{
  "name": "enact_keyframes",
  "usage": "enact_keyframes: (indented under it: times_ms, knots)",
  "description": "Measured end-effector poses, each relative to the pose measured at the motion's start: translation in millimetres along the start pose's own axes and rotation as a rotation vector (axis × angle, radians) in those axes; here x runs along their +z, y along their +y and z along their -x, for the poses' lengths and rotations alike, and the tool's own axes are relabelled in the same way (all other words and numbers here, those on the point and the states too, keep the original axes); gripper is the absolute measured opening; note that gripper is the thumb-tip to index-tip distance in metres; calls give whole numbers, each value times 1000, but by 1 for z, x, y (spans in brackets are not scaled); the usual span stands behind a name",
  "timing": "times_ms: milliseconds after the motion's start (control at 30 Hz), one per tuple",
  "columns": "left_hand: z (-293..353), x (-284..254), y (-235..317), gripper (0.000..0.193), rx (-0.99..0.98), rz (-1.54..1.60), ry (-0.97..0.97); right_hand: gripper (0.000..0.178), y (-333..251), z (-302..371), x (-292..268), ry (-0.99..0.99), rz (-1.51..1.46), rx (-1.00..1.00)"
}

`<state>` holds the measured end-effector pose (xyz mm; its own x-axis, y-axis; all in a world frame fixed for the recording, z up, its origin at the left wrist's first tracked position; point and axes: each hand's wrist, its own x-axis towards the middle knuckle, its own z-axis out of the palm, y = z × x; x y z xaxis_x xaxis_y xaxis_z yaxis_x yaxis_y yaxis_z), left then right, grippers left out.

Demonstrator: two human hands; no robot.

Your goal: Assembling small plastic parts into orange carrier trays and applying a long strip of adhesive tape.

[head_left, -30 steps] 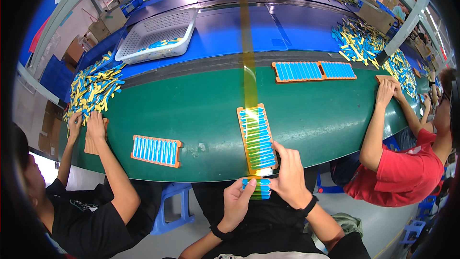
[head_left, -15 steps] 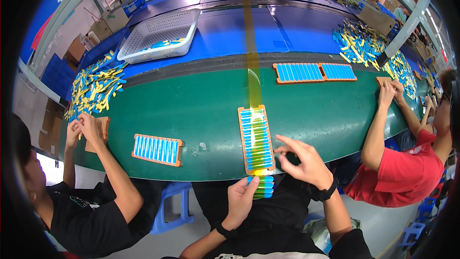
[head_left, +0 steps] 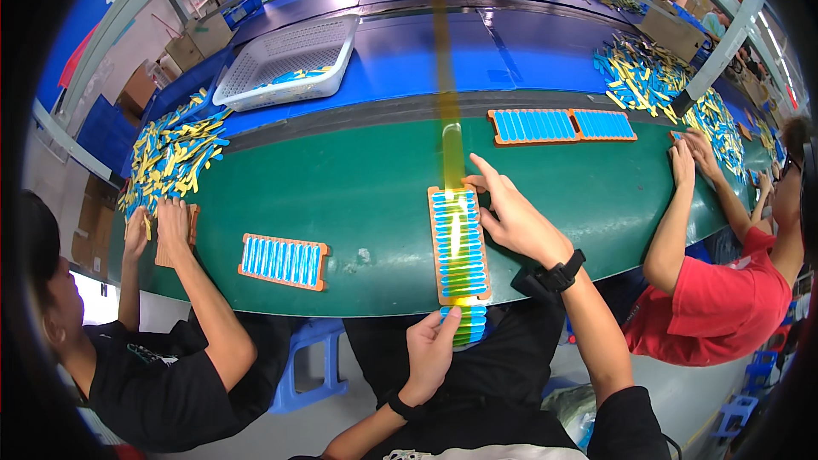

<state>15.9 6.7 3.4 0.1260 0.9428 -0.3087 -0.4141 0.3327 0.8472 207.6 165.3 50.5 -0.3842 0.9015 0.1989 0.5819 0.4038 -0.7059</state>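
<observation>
An orange slotted tray (head_left: 433,243) lies on the green work surface in front of me, filled with a row of slim blue pieces. A translucent yellow tape (head_left: 452,153) comes down from above and runs lengthwise over the pieces. Past the tray's near end hangs a strip of taped blue pieces (head_left: 474,328), pinched at its left edge between thumb and fingers of my left hand (head_left: 430,349). By the tray's far right corner, my right hand (head_left: 521,220) is open, index finger stretched out and fingertips at the tape's edge; whether they press on it I cannot tell.
Another filled tray (head_left: 283,262) lies to the left, and two joined filled trays (head_left: 562,126) lie farther back. A white basket (head_left: 290,60) stands on the blue surface. Loose blue and yellow pieces form heaps at left (head_left: 175,153) and right (head_left: 643,85). Co-workers sit on both sides.
My right hand has moved forward along the tray's right side, from its near end to its far end. My left hand still holds the strip, almost unmoved.
</observation>
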Motion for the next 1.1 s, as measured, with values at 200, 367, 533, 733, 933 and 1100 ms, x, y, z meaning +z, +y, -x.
enact_keyframes:
  times_ms: [200,367,533,733,933,1100]
  knots:
    - [-1,2,0,27,4,-33,53,77,-1,12,-2,20,-138,48]
    - [-2,2,-3,28,11,-12,65,76,-3,16,-3,13,-146,53]
    - [-6,2,-4,27,14,-42,76,73,-19,27,1,62,-119,114]
    - [-6,4,0,27,-5,-49,63,71,-15,35,10,111,-109,85]
    - [-7,8,0,27,-15,-15,80,71,-11,34,12,112,-168,64]
    - [-7,8,-3,28,-3,-6,87,77,-8,33,10,67,-149,130]
